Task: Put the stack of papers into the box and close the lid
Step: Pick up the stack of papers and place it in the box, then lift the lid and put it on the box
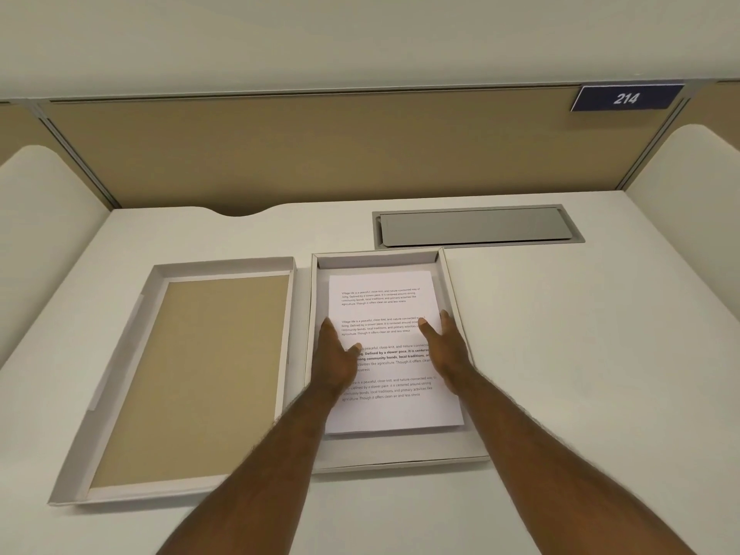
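Two shallow trays lie side by side on the pale desk [560, 354] that fills the lower frame. The lid [192, 378], tan inside facing up, is left of centre, and the box [400, 460] is just right of it at centre. The stack of papers [384, 306] lies flat inside the box, print upward. A grey hatch [476, 226] sits above the box. At the stack's side edges, the left hand [335, 356] and right hand [446, 346] keep their fingers straight, thumbs spread on the top sheet. A small 214 sign [626, 98] is at upper right.

The printed stack of papers [384, 306] lies inside the open box [400, 448], lid [192, 378] upturned just beside it.
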